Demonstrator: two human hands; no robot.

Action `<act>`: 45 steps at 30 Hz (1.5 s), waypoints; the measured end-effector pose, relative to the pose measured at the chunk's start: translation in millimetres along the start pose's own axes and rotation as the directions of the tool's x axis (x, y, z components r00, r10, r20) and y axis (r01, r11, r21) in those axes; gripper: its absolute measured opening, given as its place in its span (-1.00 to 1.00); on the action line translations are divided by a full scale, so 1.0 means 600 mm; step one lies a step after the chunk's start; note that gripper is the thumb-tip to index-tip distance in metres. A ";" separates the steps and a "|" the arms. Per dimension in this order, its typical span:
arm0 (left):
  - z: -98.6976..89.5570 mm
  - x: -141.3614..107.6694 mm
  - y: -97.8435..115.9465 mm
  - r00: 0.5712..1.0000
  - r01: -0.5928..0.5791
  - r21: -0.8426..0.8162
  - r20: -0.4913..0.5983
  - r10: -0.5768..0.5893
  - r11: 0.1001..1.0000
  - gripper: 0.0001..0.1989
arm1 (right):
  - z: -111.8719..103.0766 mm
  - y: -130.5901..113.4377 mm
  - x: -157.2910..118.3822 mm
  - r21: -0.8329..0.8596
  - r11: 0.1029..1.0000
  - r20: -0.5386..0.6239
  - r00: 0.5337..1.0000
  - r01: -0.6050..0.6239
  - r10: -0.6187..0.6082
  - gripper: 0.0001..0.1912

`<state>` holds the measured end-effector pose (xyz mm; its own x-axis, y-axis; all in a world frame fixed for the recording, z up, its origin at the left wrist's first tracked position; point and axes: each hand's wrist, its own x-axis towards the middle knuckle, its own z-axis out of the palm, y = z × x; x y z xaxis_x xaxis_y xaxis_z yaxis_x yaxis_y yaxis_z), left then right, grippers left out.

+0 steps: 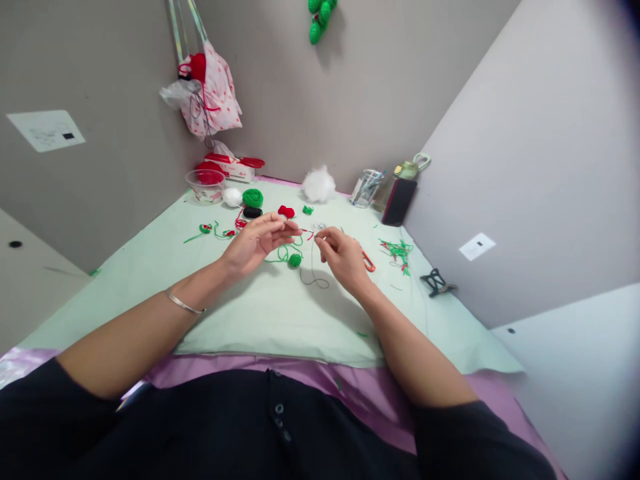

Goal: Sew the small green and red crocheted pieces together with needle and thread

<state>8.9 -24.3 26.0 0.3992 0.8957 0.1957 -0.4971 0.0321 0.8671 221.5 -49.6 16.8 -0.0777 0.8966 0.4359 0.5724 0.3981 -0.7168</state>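
Note:
My left hand (263, 240) is closed at the fingertips on a short piece of red yarn (309, 233), whose end pokes out toward the right. Facing it, my right hand (341, 257) pinches a thin dark thread (315, 273); the thread drops from the fingertips and curls in a loop on the cloth. Whether a needle is between the fingers is too small to tell. Just below the hands lies a green crocheted ball (295, 261) with loose green yarn beside it. Orange-handled scissors (369, 260) are partly hidden behind my right hand.
Behind the hands are a black thread spool (253, 213), green yarn ball (253, 198), red bow-shaped piece (287, 211) and white stuffing (319, 185). Yarn scraps (399, 252), a black claw clip (438, 283) and a phone (399, 202) are at right. A clear tub (206, 190) stands back left.

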 end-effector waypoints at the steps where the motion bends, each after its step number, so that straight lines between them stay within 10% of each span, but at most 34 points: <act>1: 0.000 0.000 0.000 1.000 0.011 -0.014 0.017 -0.011 1.000 -0.84 | -0.002 0.000 0.002 0.087 0.996 0.001 1.000 -0.029 0.029 -0.83; 10: -0.002 -0.002 -0.016 0.960 0.114 0.452 0.179 -0.215 0.885 -0.72 | -0.031 -0.007 0.027 0.671 0.716 -0.012 0.964 -0.189 0.265 -0.75; 18: -0.025 0.003 -0.045 0.964 -0.259 0.907 0.223 0.143 0.332 -0.72 | -0.049 -0.023 0.028 0.790 0.607 -0.055 0.975 -0.089 0.214 -0.76; 25: -0.052 0.014 -0.073 0.908 -0.418 0.900 0.420 0.017 0.126 -0.72 | -0.059 -0.023 0.030 0.838 0.534 0.009 0.982 -0.110 0.187 -0.66; 32: -0.052 0.011 -0.060 0.943 -0.323 0.920 0.334 -0.013 0.222 -0.73 | -0.115 -0.017 0.033 0.827 0.560 -0.157 0.979 0.057 0.131 -0.66; 39: -0.057 0.020 -0.031 0.964 -0.192 0.792 0.040 0.264 0.580 -0.74 | -0.153 0.003 0.032 0.687 0.695 -0.255 0.966 0.211 -0.041 -0.76; 45: -0.057 0.029 -0.011 0.990 -0.024 0.490 -0.107 0.088 0.872 -0.64 | -0.165 0.003 0.031 0.629 0.736 -0.315 0.948 0.249 -0.051 -0.70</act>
<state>-7.2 6.0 7.9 0.2695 0.9373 0.2208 -0.0657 -0.2108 0.9753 301.8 -51.4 77.4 0.1547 0.7683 0.6211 -0.1113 0.6382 -0.7618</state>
